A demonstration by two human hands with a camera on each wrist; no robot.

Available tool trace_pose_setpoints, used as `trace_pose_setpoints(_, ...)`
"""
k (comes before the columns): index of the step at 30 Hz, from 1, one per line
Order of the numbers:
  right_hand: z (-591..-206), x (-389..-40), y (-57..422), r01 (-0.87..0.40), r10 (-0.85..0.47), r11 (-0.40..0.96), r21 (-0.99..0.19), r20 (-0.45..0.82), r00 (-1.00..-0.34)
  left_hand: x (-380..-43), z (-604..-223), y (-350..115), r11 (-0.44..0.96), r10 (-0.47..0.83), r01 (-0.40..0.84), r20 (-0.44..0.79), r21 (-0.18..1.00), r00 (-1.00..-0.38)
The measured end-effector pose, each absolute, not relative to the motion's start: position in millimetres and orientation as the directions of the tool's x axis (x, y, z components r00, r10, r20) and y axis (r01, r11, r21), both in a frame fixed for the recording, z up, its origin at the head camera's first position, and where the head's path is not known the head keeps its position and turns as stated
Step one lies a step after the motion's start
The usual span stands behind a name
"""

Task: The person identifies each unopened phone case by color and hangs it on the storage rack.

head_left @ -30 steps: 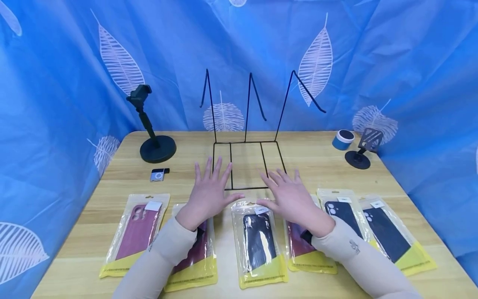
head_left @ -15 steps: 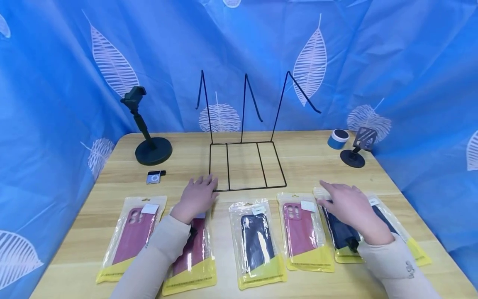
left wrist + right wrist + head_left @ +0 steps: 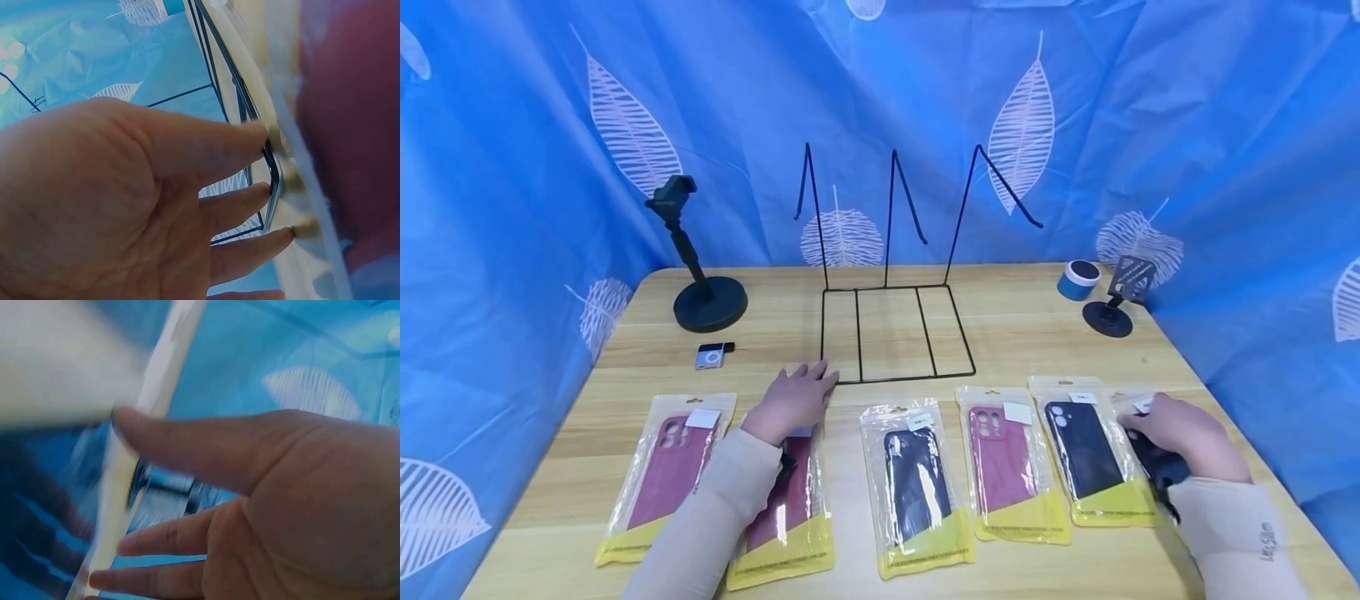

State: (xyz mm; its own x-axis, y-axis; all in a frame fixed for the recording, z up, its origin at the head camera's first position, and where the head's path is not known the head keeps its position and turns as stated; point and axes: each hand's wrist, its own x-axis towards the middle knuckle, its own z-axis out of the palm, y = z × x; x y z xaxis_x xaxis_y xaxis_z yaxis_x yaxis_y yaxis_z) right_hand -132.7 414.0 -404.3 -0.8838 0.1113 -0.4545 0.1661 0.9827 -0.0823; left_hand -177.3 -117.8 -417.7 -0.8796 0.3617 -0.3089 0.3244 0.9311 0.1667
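My left hand (image 3: 792,404) lies with relaxed fingers over the upper end of a bagged maroon phone case (image 3: 786,508). Its fingertips are at the front left corner of a black wire rack (image 3: 906,378); in the left wrist view the thumb and fingers of this hand (image 3: 112,206) reach that bent wire. On the far right, my right hand (image 3: 1191,429) covers much of a bagged dark phone case (image 3: 1144,452). The right wrist view has the thumb of this hand (image 3: 300,487) at the bag's edge, other fingers stretched out. No grip shows.
Between the hands lie more bagged cases: a black one (image 3: 917,483), a maroon one (image 3: 1002,458) and a dark blue one (image 3: 1082,450). Another maroon case (image 3: 673,467) lies far left. Behind stand a phone stand (image 3: 711,302), small silver player (image 3: 710,357), blue jar (image 3: 1078,281) and small black stand (image 3: 1107,318).
My right hand has moved right, from above the middle bags across the dark blue case to the rightmost bag. My left hand has drawn back slightly to the rack's front corner.
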Motion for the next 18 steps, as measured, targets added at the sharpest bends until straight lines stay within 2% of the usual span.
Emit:
trace_pose_setpoints(7, -413, -117, 443, 0.329, 0.243, 0.941, -0.082, -0.513, -0.823, -176, -423, -120, 0.93, 0.363, 0.32, -0.306, 0.182, -0.88)
trace_pose_setpoints(15, -415, -124, 462, 0.333, 0.181, 0.908, -0.254, -0.478, -0.86, -175, -418, -116, 0.909, 0.408, 0.346, -0.321, 0.233, -0.855)
trace_pose_setpoints(18, -417, -123, 469, 0.344, 0.187, 0.898, -0.274, -0.471, -0.862, -175, -419, -115, 0.907, 0.412, 0.346, -0.327, 0.242, -0.851)
